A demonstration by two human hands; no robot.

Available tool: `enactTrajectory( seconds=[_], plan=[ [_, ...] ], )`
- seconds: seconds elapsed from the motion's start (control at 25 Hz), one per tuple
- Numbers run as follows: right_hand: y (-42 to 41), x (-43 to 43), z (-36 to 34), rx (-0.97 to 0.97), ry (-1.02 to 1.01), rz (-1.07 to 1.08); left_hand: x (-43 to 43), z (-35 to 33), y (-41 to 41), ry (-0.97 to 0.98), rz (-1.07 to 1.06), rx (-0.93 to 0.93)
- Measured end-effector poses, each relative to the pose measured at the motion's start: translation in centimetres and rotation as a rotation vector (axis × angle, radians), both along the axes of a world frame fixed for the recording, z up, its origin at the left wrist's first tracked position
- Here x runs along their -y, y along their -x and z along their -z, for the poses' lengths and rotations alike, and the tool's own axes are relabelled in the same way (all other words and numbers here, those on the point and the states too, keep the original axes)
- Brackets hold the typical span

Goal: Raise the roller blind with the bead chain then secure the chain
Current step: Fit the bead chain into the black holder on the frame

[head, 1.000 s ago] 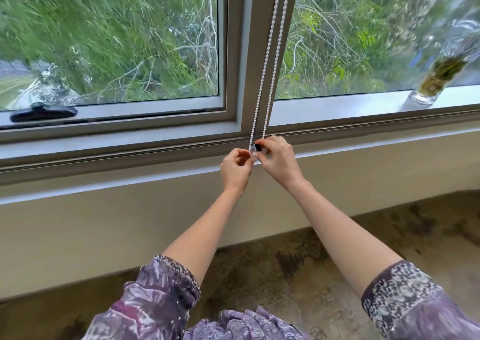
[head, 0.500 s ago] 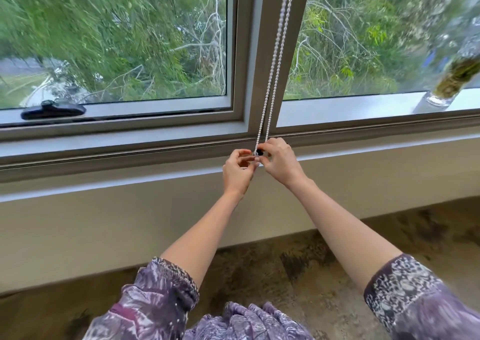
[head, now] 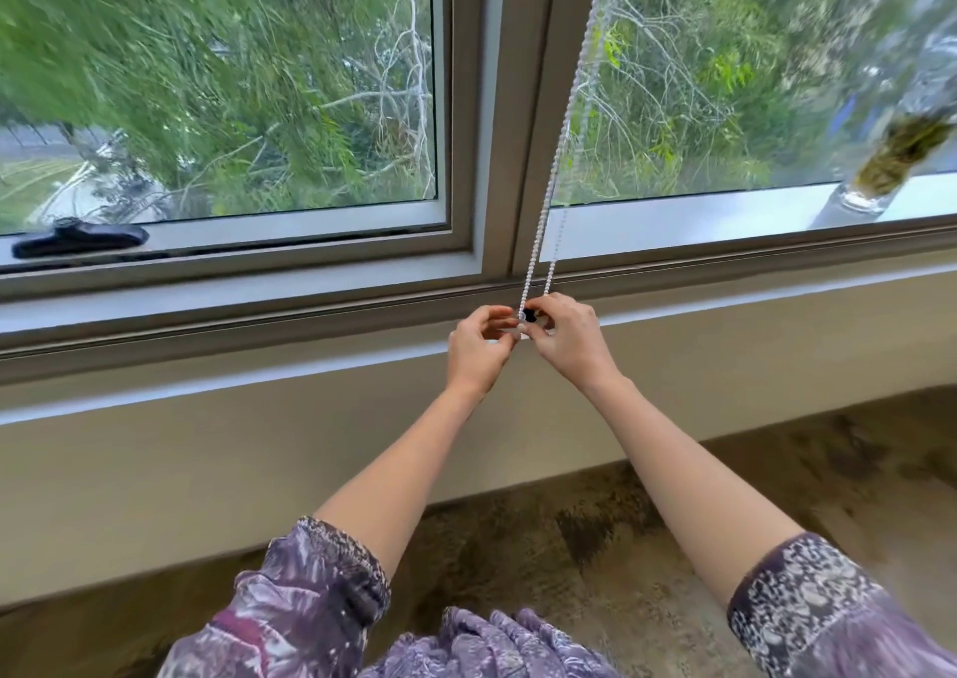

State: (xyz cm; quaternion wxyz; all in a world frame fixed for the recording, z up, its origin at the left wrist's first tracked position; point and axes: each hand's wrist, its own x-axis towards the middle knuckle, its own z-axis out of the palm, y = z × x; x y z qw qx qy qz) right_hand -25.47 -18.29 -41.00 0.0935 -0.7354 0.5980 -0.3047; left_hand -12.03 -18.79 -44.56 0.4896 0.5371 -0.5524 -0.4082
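Observation:
A white bead chain [head: 562, 128] hangs as two strands down the grey window post [head: 518, 107] and ends at the sill. My left hand [head: 479, 348] and my right hand [head: 569, 338] meet at the chain's bottom loop, fingertips pinched on it. Between the fingers shows a small dark clip or holder [head: 529, 313] fixed at the base of the frame. The roller blind itself is out of view above; both window panes are uncovered.
A black window handle [head: 77, 237] lies on the left sash's lower rail. At the far right a glass bottle [head: 890, 159] with plant matter stands on the sill. Below the sill runs a pale wall [head: 259, 444], then mottled brown floor [head: 569, 548].
The view has shifted slightly, so the window sits further right. Both hands stay at the chain's lower end, fingers working a little around the dark holder.

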Motion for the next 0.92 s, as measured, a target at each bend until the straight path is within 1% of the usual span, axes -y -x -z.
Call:
enactTrajectory(
  seconds=[0.12, 0.36, 0.64, 0.8, 0.92],
  plan=[
    [2.2, 0.1, -0.2, 0.039, -0.017, 0.068, 0.5, 0.4, 1.4, -0.010, 0.008, 0.054],
    [6.2, 1.1, -0.8, -0.001, -0.032, 0.146, 2.0, 0.8, 5.1, -0.048, 0.004, 0.225],
    [7.6, 2.9, -0.6, -0.029, -0.035, 0.137, 4.4, 2.4, 8.4, -0.116, -0.062, 0.399],
    [8.0, 4.2, -0.5, -0.019, -0.034, 0.133, 5.2, 2.6, 9.8, -0.076, -0.158, 0.462],
    [8.1, 5.0, -0.4, 0.004, -0.019, 0.111, 5.7, 2.6, 10.5, -0.082, -0.177, 0.569]
  ],
)
